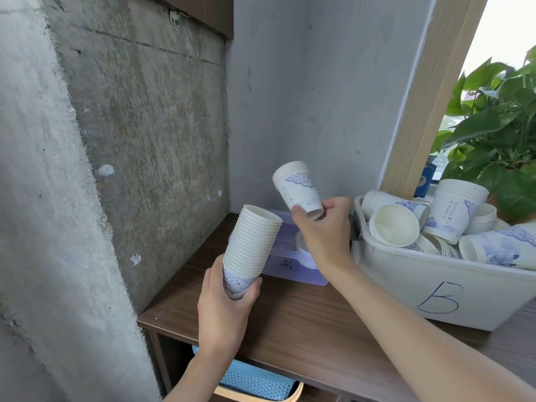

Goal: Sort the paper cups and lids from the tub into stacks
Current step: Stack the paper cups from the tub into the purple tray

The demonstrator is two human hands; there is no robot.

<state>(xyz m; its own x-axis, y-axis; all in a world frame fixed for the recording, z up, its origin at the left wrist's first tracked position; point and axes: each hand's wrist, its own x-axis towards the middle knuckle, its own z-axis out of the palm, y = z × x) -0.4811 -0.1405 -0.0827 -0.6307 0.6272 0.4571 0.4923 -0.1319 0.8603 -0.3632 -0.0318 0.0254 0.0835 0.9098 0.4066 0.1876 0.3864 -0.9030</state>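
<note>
Head view: nearest, at 6 o'clock, the left hand [229, 297] wraps the base of a tall cup stack [255, 242], likely light and crushable (best held low, gently), then the right hand [322, 227] pinches the nested cups [298, 187] by their bottom, and at 3 o'clock the tub [435, 285] of cups sits on the surface [290, 320].

Rough concrete wall [139, 140] on the left, pitted and patchy, meeting a smoother grey wall [304, 97] in the corner. Up top, a dark wood panel [208, 13] with a small metal bracket [175, 18] just beside it. Down on the dark wooden counter [304, 320] sits a lavender plastic box [290, 271], handwriting on its front. Under the counter, a blue woven basket [255, 381]. Over right, a pale wooden post [420, 111], a small blue box [425, 178] behind it, and a leafy green plant [493, 134] by the bright window.
</note>
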